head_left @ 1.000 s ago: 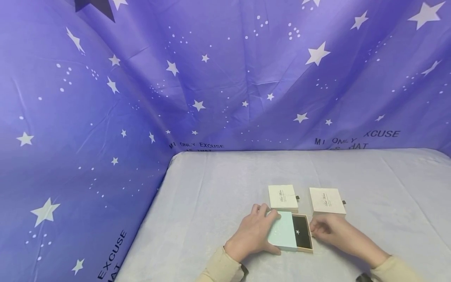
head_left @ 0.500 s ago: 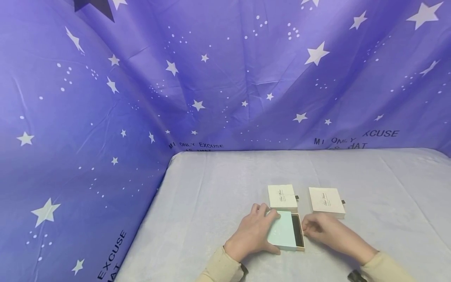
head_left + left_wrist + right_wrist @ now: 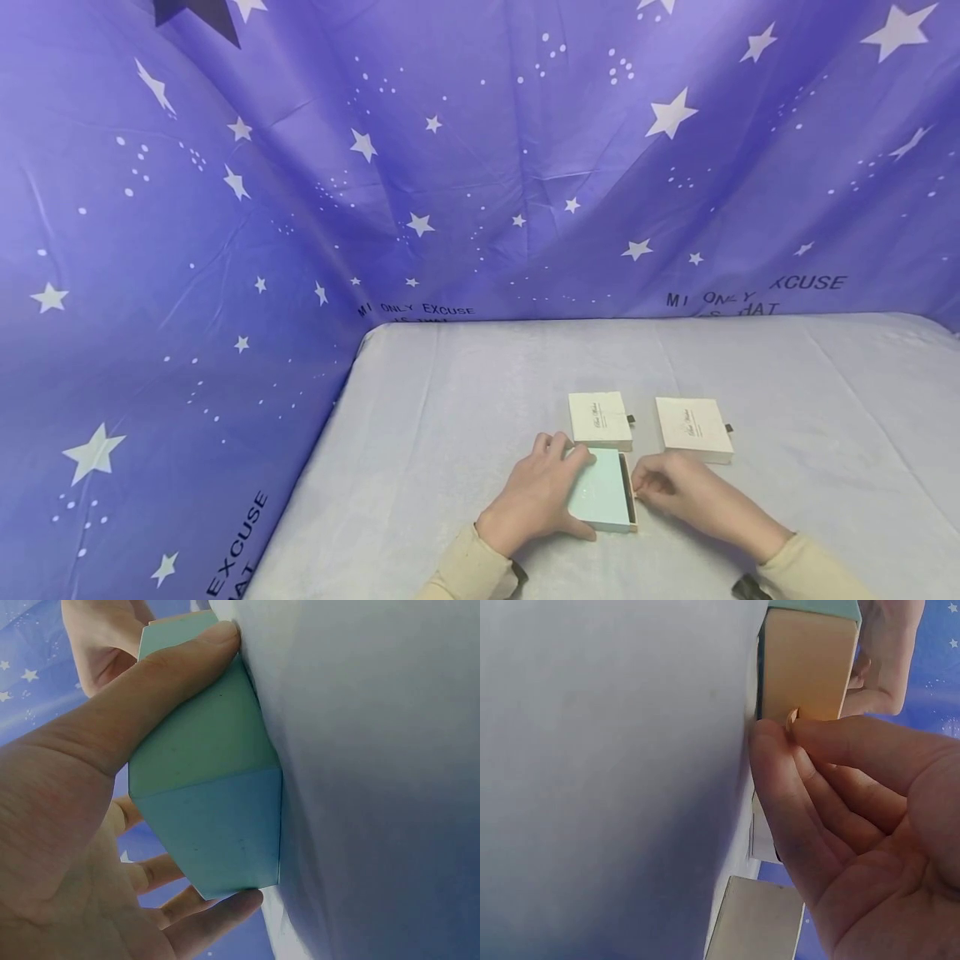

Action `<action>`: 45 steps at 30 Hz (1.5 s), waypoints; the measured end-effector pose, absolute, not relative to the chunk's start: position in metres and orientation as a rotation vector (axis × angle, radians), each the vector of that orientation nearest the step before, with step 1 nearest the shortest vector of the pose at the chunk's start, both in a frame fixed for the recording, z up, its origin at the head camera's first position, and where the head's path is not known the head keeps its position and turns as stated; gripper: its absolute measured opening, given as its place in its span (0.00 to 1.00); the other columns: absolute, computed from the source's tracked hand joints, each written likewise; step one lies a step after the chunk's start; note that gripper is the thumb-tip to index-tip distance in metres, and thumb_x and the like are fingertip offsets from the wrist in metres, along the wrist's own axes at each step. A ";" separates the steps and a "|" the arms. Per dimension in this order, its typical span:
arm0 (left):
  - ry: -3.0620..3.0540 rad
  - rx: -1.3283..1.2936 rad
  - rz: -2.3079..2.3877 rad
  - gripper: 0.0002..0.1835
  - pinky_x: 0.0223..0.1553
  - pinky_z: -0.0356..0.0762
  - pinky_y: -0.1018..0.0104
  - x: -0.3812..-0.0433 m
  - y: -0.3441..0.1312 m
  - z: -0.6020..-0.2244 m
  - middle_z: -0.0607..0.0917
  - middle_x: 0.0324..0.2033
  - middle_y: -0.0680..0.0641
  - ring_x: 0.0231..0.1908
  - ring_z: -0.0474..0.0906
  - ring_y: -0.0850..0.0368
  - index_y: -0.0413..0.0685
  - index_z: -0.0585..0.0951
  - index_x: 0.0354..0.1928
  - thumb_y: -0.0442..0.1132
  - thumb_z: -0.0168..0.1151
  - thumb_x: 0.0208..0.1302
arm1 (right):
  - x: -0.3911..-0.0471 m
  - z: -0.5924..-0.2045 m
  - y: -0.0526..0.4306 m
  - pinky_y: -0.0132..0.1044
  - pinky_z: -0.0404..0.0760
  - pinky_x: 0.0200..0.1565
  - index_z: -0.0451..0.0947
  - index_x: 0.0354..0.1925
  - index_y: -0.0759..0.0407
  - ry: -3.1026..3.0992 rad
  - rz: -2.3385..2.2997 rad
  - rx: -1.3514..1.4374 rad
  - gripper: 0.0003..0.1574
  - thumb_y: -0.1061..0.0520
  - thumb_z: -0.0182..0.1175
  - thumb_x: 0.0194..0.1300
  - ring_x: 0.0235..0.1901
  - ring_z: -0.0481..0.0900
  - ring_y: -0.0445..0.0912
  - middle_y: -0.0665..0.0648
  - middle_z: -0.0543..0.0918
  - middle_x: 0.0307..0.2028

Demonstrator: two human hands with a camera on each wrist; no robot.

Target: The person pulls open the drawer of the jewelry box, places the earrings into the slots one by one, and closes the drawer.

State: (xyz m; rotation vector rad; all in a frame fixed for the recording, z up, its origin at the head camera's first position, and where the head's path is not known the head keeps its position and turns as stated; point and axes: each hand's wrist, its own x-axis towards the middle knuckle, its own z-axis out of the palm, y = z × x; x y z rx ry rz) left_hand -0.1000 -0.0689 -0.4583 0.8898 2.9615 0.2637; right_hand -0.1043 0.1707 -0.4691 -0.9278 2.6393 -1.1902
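A mint-green drawer box (image 3: 602, 493) lies on the table, seen in all three views. My left hand (image 3: 534, 498) grips its sleeve from the left, thumb along the near side and fingers around the far side. Out of the sleeve's right end sticks a narrow strip of the tan drawer (image 3: 806, 664), with a dark interior showing in the head view. My right hand (image 3: 690, 496) pinches the small tan pull tab (image 3: 792, 718) on the drawer's front between thumb and index finger. Most of the drawer is hidden inside the sleeve.
Two cream boxes with black script stand behind the green one: a left cream box (image 3: 598, 417) close to it and a right cream box (image 3: 692, 427), each with a dark tab. A grey-white cloth (image 3: 465, 392) covers the table. A purple star-print curtain (image 3: 480, 167) hangs behind.
The drawer has slid leftward into the green sleeve, from about half out to a thin strip. My right hand has moved left with it, while my left hand has stayed in place.
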 end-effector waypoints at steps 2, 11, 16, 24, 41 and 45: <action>2.963 0.890 0.263 0.50 0.31 0.66 0.81 -0.100 -0.069 -0.459 0.72 0.48 0.55 0.45 0.63 0.63 0.62 0.73 0.59 0.66 0.82 0.28 | -0.104 -0.470 0.170 0.30 0.80 0.29 0.81 0.29 0.51 2.639 -1.202 -0.946 0.09 0.65 0.66 0.57 0.26 0.75 0.30 0.41 0.82 0.25; 2.960 0.896 0.269 0.51 0.32 0.65 0.81 -0.100 -0.069 -0.460 0.72 0.48 0.55 0.44 0.63 0.63 0.62 0.73 0.60 0.66 0.82 0.28 | -0.102 -0.471 0.166 0.30 0.79 0.30 0.80 0.30 0.50 2.661 -1.168 -0.920 0.07 0.62 0.67 0.59 0.27 0.74 0.30 0.40 0.81 0.25; 2.960 0.901 0.263 0.51 0.32 0.65 0.82 -0.100 -0.070 -0.459 0.72 0.48 0.55 0.44 0.63 0.63 0.61 0.73 0.60 0.66 0.81 0.29 | -0.100 -0.469 0.163 0.31 0.78 0.30 0.80 0.31 0.49 2.675 -1.144 -0.900 0.06 0.60 0.66 0.60 0.27 0.73 0.29 0.39 0.80 0.26; 2.956 0.898 0.265 0.50 0.32 0.65 0.81 -0.099 -0.070 -0.458 0.72 0.48 0.56 0.45 0.63 0.63 0.61 0.72 0.60 0.66 0.81 0.29 | -0.101 -0.466 0.159 0.30 0.77 0.31 0.79 0.29 0.47 2.683 -1.107 -0.866 0.08 0.60 0.65 0.60 0.26 0.71 0.29 0.38 0.78 0.24; 2.950 0.917 0.253 0.50 0.33 0.66 0.81 -0.100 -0.068 -0.457 0.72 0.50 0.54 0.46 0.64 0.63 0.61 0.73 0.61 0.67 0.81 0.31 | -0.091 -0.441 0.160 0.48 0.83 0.49 0.79 0.54 0.58 2.937 -0.974 -0.809 0.28 0.50 0.71 0.57 0.46 0.83 0.50 0.53 0.84 0.49; 2.957 0.916 0.250 0.49 0.32 0.65 0.81 -0.099 -0.068 -0.457 0.72 0.48 0.55 0.44 0.63 0.63 0.61 0.73 0.60 0.66 0.81 0.30 | -0.089 -0.443 0.155 0.57 0.78 0.56 0.75 0.59 0.65 2.880 -0.947 -0.854 0.44 0.40 0.73 0.52 0.55 0.79 0.60 0.62 0.80 0.56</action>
